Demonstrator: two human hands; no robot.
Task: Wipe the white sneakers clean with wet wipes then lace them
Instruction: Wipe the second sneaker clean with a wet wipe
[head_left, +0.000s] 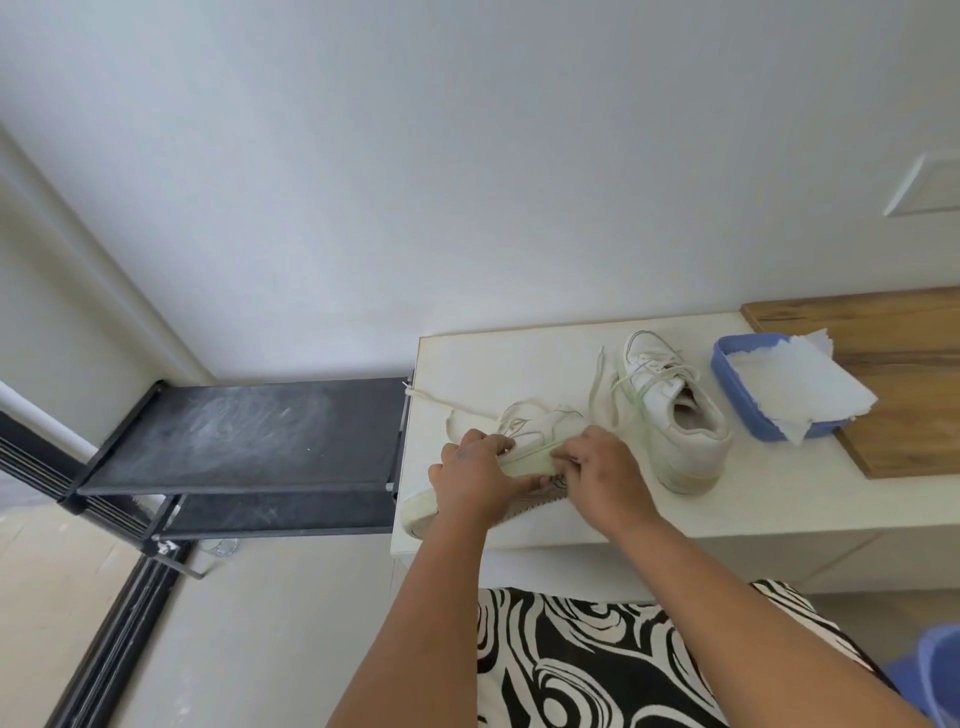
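Black-and-white patterned cloth (597, 670) on the person's lap fills the bottom of the view, and both bare forearms reach forward from it. Beyond it stands the white worktop (545, 348), against a pale wall. At the left side of the worktop is a black shelf rack (244, 436) with dusty marks on its top level. At the right end a wooden board (893, 364) lies on the worktop.

On this board sits a blue tray (727, 374), and white wet wipes (795, 384) lie in it and hang over its near edge. Just left of the tray stands one white sneaker (675, 415), upright, with its toe toward the wall and its laces loose. The other white sneaker (530, 421) lies tilted on its side near the front edge of the worktop, the sole turned toward the camera.

The left hand (472, 478) grips this sneaker at the sole, fingers curled round its edge. The right hand (602, 467) pinches it near the middle of the sole. A long white shoelace (447, 400) runs from this sneaker over the worktop toward the rack.
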